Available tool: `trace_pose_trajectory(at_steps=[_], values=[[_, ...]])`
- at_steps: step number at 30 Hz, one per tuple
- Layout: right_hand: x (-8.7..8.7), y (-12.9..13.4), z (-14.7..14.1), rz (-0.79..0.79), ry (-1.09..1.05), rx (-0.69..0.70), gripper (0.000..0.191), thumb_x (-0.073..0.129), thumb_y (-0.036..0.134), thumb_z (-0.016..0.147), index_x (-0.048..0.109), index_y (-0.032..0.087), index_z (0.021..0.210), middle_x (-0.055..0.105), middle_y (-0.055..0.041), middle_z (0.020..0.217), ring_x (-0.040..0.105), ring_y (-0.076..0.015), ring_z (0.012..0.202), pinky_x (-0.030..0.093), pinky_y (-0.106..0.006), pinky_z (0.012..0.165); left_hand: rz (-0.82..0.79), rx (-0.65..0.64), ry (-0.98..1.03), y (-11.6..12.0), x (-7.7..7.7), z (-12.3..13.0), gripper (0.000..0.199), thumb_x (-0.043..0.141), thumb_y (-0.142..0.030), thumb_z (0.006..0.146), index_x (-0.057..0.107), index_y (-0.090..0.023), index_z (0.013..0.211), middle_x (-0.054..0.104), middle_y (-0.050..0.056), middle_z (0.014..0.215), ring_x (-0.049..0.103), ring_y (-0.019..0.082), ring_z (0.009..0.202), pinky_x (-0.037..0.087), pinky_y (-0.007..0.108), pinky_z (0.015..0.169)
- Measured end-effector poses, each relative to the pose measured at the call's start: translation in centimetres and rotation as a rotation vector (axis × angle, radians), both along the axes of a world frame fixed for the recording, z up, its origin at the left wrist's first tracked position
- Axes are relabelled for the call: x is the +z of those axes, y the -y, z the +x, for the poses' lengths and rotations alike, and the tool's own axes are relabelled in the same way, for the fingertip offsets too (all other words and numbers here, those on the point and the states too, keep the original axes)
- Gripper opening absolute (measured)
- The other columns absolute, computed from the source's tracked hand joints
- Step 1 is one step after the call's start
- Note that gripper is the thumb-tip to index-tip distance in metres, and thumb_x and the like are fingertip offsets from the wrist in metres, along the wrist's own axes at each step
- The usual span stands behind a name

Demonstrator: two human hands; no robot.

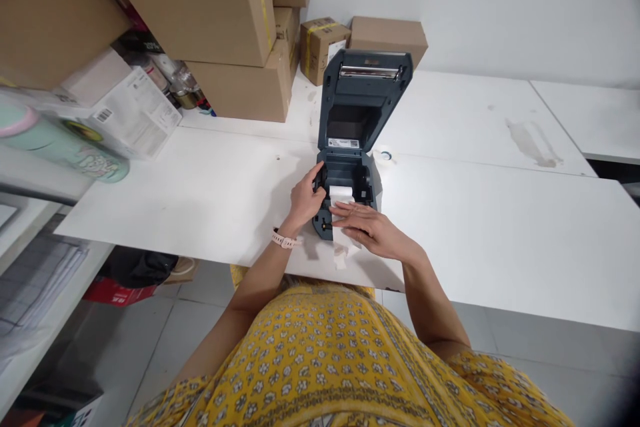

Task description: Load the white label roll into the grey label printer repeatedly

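A white bench with a seam along its length stands against a pale wall, its rear right area marked by a brownish stain, and below its front edge lies a tiled floor. Near the middle of that front edge sits a dark grey label printer, its lid raised toward the wall, with a white paper roll in the open bay and a paper strip running out over the printer's front onto the bench. The left hand, a pale pink band at its wrist, touches the printer's left rim with the index finger stretched forward; whether it grips there I cannot tell. The right hand comes in from the right, palm down, fingers close together over the strip, hiding part of it and of the printer's front; whether they pinch the paper cannot be seen. Toward the bench's rear left, stacked cartons block the view of the corner, a small taped carton and a flat carton stand behind the lid, and a mint-green bottle is near the left end.
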State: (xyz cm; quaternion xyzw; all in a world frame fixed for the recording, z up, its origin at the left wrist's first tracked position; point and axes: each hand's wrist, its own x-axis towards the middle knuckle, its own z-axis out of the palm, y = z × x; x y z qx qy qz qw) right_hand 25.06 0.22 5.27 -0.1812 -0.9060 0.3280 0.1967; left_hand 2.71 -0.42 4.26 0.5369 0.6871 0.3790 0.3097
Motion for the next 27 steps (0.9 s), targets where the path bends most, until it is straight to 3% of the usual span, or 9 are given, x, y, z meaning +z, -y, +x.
trace_pose_trajectory(at_steps=[6, 9, 11, 13, 16, 21, 27], values=[[0.2, 1.1, -0.2, 0.046, 0.011, -0.023, 0.033, 0.052, 0.024, 0.106, 0.069, 0.027, 0.135, 0.061, -0.0064, 0.154, 0.053, -0.025, 0.149, 0.046, -0.059, 0.124, -0.018, -0.01, -0.009, 0.1, -0.1, 0.0, 0.069, 0.05, -0.018, 0.089, 0.051, -0.029, 0.157, 0.073, 0.006, 0.135, 0.066, 0.018, 0.078, 0.055, 0.039, 0.093], [-0.3, 2.1, -0.3, 0.079, -0.01, -0.079, 0.037, 0.051, 0.022, 0.106, 0.066, 0.03, 0.14, 0.062, -0.0059, 0.153, 0.055, -0.0248, 0.147, 0.047, -0.059, 0.124, -0.022, -0.04, 0.042, 0.3, -0.1, -0.1, 0.067, 0.049, -0.022, 0.092, 0.047, -0.029, 0.159, 0.067, 0.007, 0.146, 0.066, 0.017, 0.078, 0.056, 0.038, 0.092], [-0.7, 2.8, -0.4, 0.111, -0.028, -0.118, 0.041, 0.051, 0.02, 0.107, 0.063, 0.031, 0.144, 0.062, -0.0059, 0.153, 0.056, -0.0243, 0.146, 0.049, -0.058, 0.123, -0.024, -0.047, 0.06, 0.3, -0.1, -0.1, 0.067, 0.05, -0.023, 0.093, 0.046, -0.029, 0.159, 0.064, 0.007, 0.151, 0.07, 0.019, 0.09, 0.057, 0.039, 0.095], [-0.9, 3.2, -0.5, 0.142, -0.033, -0.142, 0.045, 0.05, 0.018, 0.106, 0.059, 0.032, 0.148, 0.061, -0.0061, 0.154, 0.055, -0.0247, 0.147, 0.051, -0.058, 0.122, 0.002, -0.047, 0.064, 0.3, -0.2, 0.0, 0.065, 0.052, -0.025, 0.094, 0.047, -0.028, 0.158, 0.058, 0.006, 0.158, 0.07, 0.024, 0.115, 0.054, 0.04, 0.105], [-1.2, 3.5, -0.5, 0.17, -0.027, -0.146, 0.05, 0.05, 0.015, 0.105, 0.055, 0.032, 0.152, 0.059, -0.0059, 0.155, 0.054, -0.0252, 0.148, 0.052, -0.058, 0.121, 0.049, -0.071, 0.093, 0.2, -0.5, 0.0, 0.063, 0.055, -0.028, 0.095, 0.047, -0.026, 0.158, 0.049, 0.006, 0.166, 0.054, 0.027, 0.145, 0.045, 0.041, 0.119], [-1.4, 3.2, -0.4, 0.191, -0.044, -0.139, 0.044, 0.049, 0.017, 0.106, 0.06, 0.027, 0.147, 0.062, -0.0086, 0.153, 0.056, -0.0241, 0.146, 0.052, -0.055, 0.121, 0.072, -0.093, 0.115, -0.3, -1.5, -0.3, 0.063, 0.056, -0.031, 0.096, 0.045, -0.024, 0.158, 0.047, 0.008, 0.167, 0.047, 0.027, 0.152, 0.039, 0.043, 0.125], [-1.5, 3.3, -0.4, 0.135, -0.044, -0.142, 0.043, 0.053, 0.023, 0.106, 0.059, 0.031, 0.148, 0.059, -0.0059, 0.156, 0.054, -0.0231, 0.148, 0.048, -0.056, 0.124, 0.063, -0.099, 0.141, 0.2, -1.6, 0.3, 0.067, 0.061, -0.044, 0.098, 0.041, -0.026, 0.159, 0.044, 0.009, 0.169, 0.043, 0.027, 0.156, 0.035, 0.042, 0.128]])
